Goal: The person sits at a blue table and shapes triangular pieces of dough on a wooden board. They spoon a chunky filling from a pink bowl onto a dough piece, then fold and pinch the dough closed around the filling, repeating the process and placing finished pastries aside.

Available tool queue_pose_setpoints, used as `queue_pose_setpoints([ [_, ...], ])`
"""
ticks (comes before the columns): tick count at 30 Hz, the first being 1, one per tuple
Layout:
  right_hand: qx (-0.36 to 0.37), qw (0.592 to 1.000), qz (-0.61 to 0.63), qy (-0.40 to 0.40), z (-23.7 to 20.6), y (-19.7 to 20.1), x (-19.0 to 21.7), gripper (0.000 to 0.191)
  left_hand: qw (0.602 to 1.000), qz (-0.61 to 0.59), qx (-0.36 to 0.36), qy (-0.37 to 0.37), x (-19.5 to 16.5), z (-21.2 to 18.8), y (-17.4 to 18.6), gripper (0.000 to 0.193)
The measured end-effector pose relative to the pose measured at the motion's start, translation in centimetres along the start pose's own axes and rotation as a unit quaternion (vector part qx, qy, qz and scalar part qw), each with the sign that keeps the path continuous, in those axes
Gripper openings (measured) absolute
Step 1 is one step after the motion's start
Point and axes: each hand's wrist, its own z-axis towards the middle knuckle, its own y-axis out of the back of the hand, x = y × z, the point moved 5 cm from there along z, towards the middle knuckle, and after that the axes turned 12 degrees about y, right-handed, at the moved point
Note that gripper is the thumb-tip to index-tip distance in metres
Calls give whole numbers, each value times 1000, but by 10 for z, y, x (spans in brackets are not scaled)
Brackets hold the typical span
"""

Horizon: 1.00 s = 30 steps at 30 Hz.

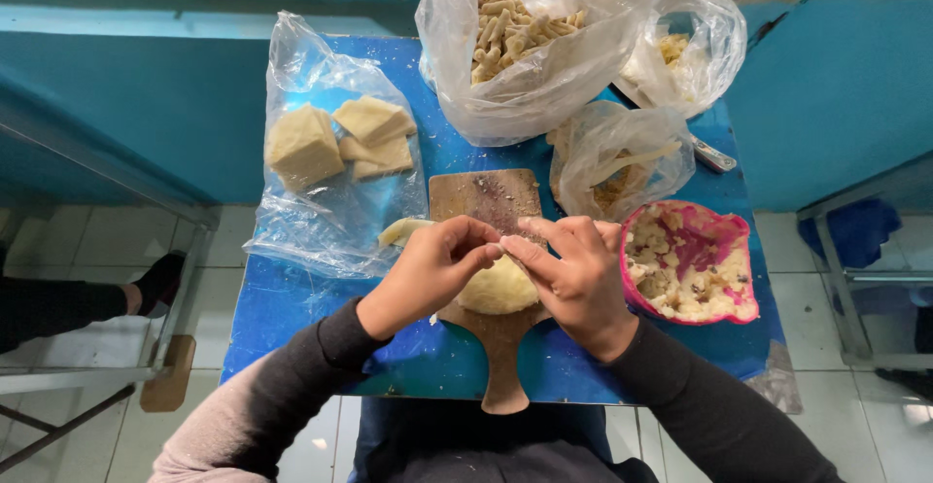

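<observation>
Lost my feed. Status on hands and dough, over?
Left hand and right hand both pinching the dough piece over the wooden board. Pink filling bowl right. Nothing in the way.

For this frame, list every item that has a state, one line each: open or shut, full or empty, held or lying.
Left hand: pinching the dough.
Right hand: pinching the dough.
Dough piece: held over the wooden board.
Pink bowl: partly filled with filling.
Bag of rolled pieces: open, well filled.
Flat bag with dough blocks: open, lying flat.
Small bag: open, crumpled.
Rear bag: open, little inside.
</observation>
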Motion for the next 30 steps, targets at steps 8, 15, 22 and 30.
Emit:
queue_pose_setpoints([
  [8,-90,995,3,-30,-5,-2,2,47,907,192,-253,-277,-90,25,48,20],
  [15,-53,998,6,20,-4,-10,13,48,773,332,-380,-384,-141,110,48,52],
  [22,2,996,30,86,-4,-17,23,42,838,301,-287,-353,-90,67,13,45],
  [30,8,983,61,171,1,7,33,33,906,322,-191,-199,-20,-38,-7,43],
])
